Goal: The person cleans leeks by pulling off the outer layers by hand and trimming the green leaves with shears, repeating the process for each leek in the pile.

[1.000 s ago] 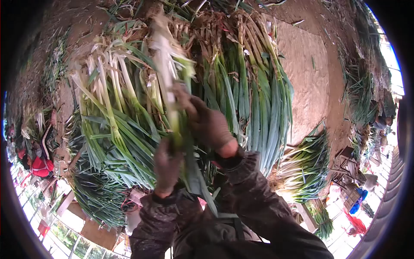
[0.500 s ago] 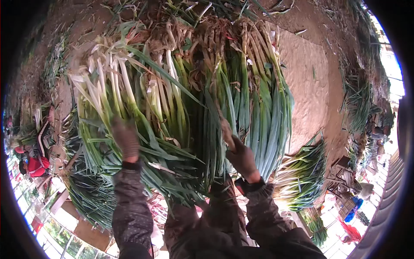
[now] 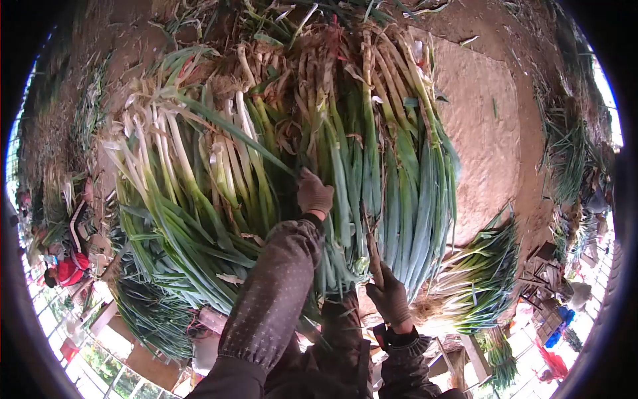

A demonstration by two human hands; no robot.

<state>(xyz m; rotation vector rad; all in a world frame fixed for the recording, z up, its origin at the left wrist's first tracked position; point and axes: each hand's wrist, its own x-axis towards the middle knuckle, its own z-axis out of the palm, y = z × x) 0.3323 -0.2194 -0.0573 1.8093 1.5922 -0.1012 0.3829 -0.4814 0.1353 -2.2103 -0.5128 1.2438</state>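
A wide pile of long green onions [image 3: 412, 179] lies in front of me, white and brown root ends away from me, green leaves toward me. My left hand [image 3: 314, 193], gloved, is closed at the middle of the pile, on the end of a long green leaf [image 3: 232, 132] that slants across the stalks. Below and to the right, my right hand [image 3: 389, 298], also gloved, is wrapped round a brown stick-like piece [image 3: 373, 253] that points up over the leaves.
More onions lie in a bundle [image 3: 475, 276] at the right and a darker heap [image 3: 149, 306] at the lower left. A person in red [image 3: 72, 269] is at the far left. Loose leaves litter the brown ground [image 3: 492, 126].
My left hand has moved right, from the left part of the pile to its middle, and closed on the leaf. My right hand has moved down toward me with the stick-like piece.
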